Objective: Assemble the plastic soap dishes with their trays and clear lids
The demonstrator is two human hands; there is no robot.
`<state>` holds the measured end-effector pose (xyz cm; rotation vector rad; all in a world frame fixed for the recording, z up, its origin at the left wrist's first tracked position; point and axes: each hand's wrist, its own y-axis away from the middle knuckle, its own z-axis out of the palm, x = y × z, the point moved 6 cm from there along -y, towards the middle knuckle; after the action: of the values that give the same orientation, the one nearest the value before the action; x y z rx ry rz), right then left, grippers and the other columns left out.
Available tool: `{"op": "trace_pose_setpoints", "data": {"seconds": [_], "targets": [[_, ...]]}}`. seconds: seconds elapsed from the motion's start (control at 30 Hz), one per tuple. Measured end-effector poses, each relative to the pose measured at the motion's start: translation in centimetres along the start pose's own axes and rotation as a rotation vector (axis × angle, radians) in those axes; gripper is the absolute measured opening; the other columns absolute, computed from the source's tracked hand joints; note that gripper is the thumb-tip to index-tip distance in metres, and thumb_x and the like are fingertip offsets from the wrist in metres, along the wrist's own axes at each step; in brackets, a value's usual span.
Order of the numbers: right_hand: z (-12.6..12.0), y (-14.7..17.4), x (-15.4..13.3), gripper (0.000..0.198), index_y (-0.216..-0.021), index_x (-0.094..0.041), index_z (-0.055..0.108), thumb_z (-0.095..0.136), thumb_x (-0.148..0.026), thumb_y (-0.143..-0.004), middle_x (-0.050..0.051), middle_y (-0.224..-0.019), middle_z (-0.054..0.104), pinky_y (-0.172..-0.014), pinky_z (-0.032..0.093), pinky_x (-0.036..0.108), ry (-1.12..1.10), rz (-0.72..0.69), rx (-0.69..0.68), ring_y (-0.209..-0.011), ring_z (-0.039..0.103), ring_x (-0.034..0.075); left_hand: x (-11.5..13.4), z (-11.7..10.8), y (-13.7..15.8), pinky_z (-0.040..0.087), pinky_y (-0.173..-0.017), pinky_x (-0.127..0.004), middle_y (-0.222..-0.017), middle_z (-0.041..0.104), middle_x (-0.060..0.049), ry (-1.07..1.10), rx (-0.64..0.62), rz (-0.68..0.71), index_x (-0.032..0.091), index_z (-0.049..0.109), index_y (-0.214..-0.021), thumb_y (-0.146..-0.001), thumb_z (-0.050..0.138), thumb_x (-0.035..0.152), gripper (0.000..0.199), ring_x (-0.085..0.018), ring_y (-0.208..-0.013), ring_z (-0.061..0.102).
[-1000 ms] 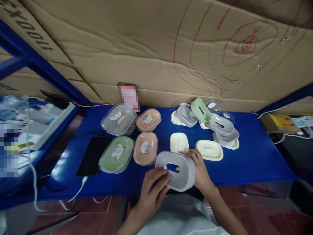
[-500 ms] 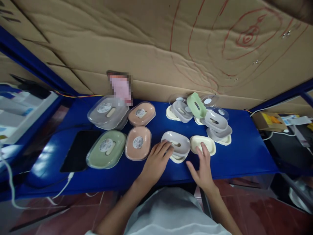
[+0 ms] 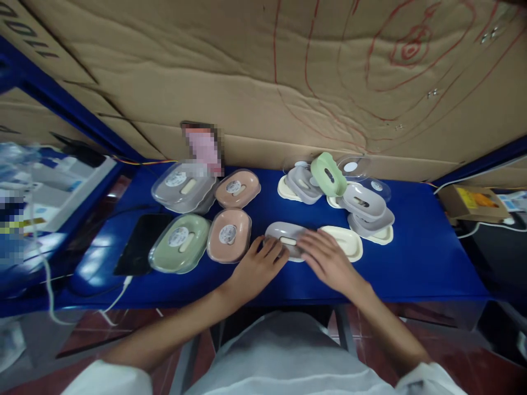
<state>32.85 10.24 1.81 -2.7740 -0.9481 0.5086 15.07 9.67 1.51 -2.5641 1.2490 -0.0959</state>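
Note:
A grey soap dish (image 3: 285,230) with a pale slot in its middle lies at the table's front centre. My left hand (image 3: 263,260) curls its fingers over the dish's left and near edge. From the other side my right hand (image 3: 325,253) lays its fingers over the right end, hiding that part. Both hands appear to grip the dish between them. Beside the right hand sits a cream oval tray (image 3: 349,241), partly behind the fingers. The dish's underside cannot be seen.
To the left stand lidded soap dishes: grey (image 3: 175,192), green (image 3: 179,247) and peach (image 3: 229,236). A green dish (image 3: 328,174) and grey dish (image 3: 362,203) lie loosely piled at the back right with clear lids (image 3: 354,167). A black tablet (image 3: 140,247) with a cable lies left.
My right hand has moved left from above the cream tray onto the grey dish's right end. The grey dish now covers the cream piece that showed beneath it. The view has shifted slightly.

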Motion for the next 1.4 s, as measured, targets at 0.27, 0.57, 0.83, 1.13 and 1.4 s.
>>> {"op": "trace_pose_setpoints", "data": {"seconds": [0.27, 0.57, 0.83, 1.13, 1.4], "targets": [[0.0, -8.4, 8.2, 0.054, -0.153, -0.007, 0.053, 0.036, -0.011, -0.102, 0.027, -0.142, 0.065, -0.098, 0.051, 0.057, 0.292, 0.292, 0.1, -0.113, 0.068, 0.039, 1.8, 0.5, 0.1, 0.048, -0.089, -0.043, -0.117, 0.072, -0.012, 0.116, 0.072, -0.249, 0.017, 0.07, -0.12, -0.102, 0.062, 0.021, 0.019, -0.029, -0.106, 0.068], [-7.0, -7.4, 6.8, 0.034, -0.131, -0.025, 0.071, 0.052, -0.043, -0.109, 0.01, -0.108, 0.073, -0.109, 0.043, 0.06, 0.107, 0.181, 0.224, -0.118, 0.062, 0.035, 3.9, 1.5, 3.3, 0.053, -0.103, -0.043, -0.134, 0.069, -0.012, 0.332, 0.199, -0.413, 0.021, 0.068, -0.132, -0.103, 0.064, 0.019, 0.03, -0.027, -0.125, 0.066], [-3.0, -5.0, 4.2, 0.043, -0.149, -0.028, 0.062, 0.041, -0.041, -0.113, 0.005, -0.11, 0.077, -0.086, 0.059, 0.032, -0.43, 0.118, -0.058, -0.092, 0.073, 0.019, 2.2, 0.5, 2.5, 0.054, -0.116, -0.054, -0.174, 0.023, -0.024, 0.415, 0.303, -0.484, 0.024, 0.036, -0.163, -0.097, 0.074, 0.021, 0.076, -0.039, -0.159, 0.037], [-0.5, -4.6, 2.3, 0.048, -0.153, -0.027, 0.058, 0.054, -0.044, -0.108, 0.013, -0.152, 0.062, -0.115, 0.05, 0.051, -0.062, 0.017, -0.033, -0.141, 0.058, 0.031, 1.2, 1.8, 2.0, 0.052, -0.117, -0.058, -0.165, 0.041, -0.022, 0.502, 0.223, -0.513, 0.026, 0.043, -0.158, -0.095, 0.077, 0.028, 0.072, -0.038, -0.152, 0.048], [2.2, -2.9, -0.3, 0.088, -0.165, -0.024, 0.04, 0.077, -0.056, -0.092, 0.015, -0.172, 0.039, -0.126, 0.037, 0.061, 0.105, -0.313, -0.186, -0.156, 0.039, 0.038, 1.0, 3.3, 3.0, 0.052, -0.119, -0.055, -0.166, 0.04, -0.021, 0.664, 0.297, -0.627, 0.025, 0.044, -0.152, -0.091, 0.076, 0.01, 0.071, -0.034, -0.154, 0.046]]}}
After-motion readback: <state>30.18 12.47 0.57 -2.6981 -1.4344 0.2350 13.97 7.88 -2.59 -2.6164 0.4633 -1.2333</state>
